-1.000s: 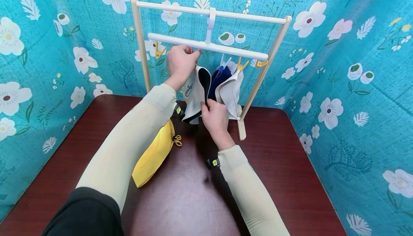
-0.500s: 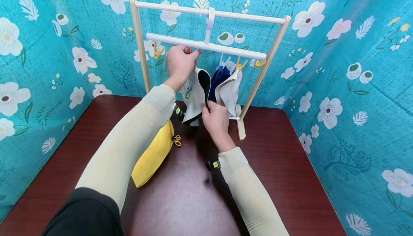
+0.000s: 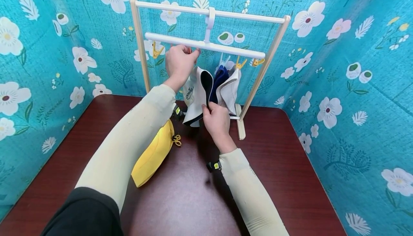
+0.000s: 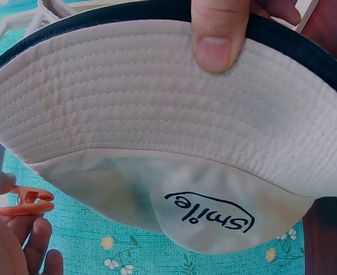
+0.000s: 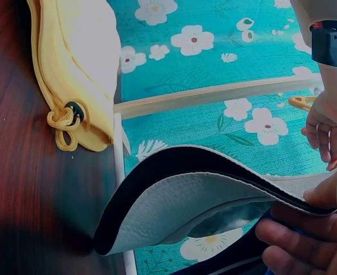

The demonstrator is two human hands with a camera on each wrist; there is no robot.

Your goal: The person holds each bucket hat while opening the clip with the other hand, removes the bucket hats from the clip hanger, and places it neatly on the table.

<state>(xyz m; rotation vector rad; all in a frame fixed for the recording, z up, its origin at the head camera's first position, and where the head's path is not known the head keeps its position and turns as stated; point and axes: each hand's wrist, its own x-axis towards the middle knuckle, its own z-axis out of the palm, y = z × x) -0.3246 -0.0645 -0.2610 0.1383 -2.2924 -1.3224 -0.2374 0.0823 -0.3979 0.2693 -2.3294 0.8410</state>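
A cream bucket hat (image 3: 195, 101) with a dark lining and the word "smile" hangs below the white clip hanger (image 3: 222, 49). My right hand (image 3: 217, 121) pinches its brim, thumb on the cream side in the left wrist view. Up at the hanger bar, my left hand (image 3: 181, 62) holds an orange clip (image 4: 25, 201) between thumb and fingers. That clip's jaws stand apart from the hat's edge in the left wrist view. To the right hang a dark blue hat (image 3: 221, 78) and another white hat (image 3: 229, 89), below blue and yellow clips.
A wooden rack (image 3: 272, 67) with a white top rail carries the hanger. On the dark red table (image 3: 267, 178) a yellow hat (image 3: 154, 155) with a cord lies beneath my left forearm. Yellow clips (image 3: 157, 51) hang near the hanger's ends. Floral cloth (image 3: 348, 85) surrounds the table.
My right hand and the cream hat's brim have shifted slightly right. The hanger has drifted a little left. My left hand stays almost where it was, at the bar.
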